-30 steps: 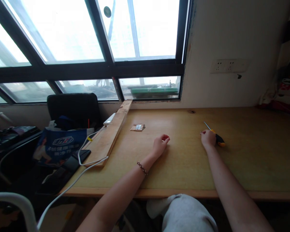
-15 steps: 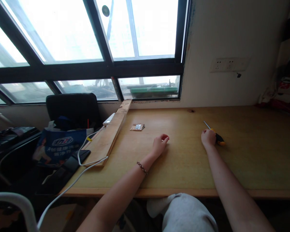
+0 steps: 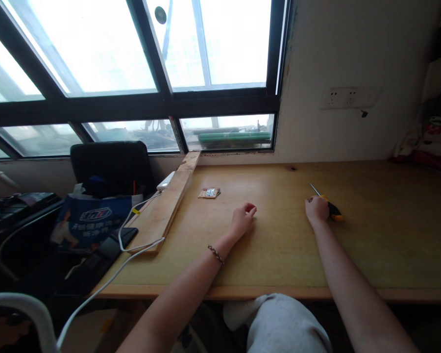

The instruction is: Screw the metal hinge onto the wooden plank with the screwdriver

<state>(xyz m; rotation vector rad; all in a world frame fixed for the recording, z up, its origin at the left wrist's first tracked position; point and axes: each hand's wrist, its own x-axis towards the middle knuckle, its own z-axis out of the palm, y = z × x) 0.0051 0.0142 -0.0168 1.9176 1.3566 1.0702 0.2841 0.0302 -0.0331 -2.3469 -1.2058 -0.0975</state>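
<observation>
My left hand [image 3: 244, 218] rests over the middle of the table, thumb and fingers curled into a pinch. Anything between those fingertips is too small to make out. Farther right, my right hand [image 3: 316, 209] is closed, and a small dark bit shows at its fingers that I cannot name. A screwdriver [image 3: 334, 212] with a yellow and black handle lies right beside this hand, its metal shaft pointing away and partly hidden behind the knuckles. Beyond my left hand sits a small wooden piece with metal hinge-like plates [image 3: 209, 192], touched by neither hand.
A long wooden board [image 3: 165, 211] lies along the left side of the table [image 3: 279, 264], with a white cable [image 3: 110, 272] crossing its near end. Left of it are a blue bag [image 3: 91, 220] and a black chair [image 3: 110, 164]. A window and wall rise behind the table.
My right fingers have shifted slightly, so a small dark bit shows more at them. My left hand has barely moved; the screwdriver and wooden piece stay in place.
</observation>
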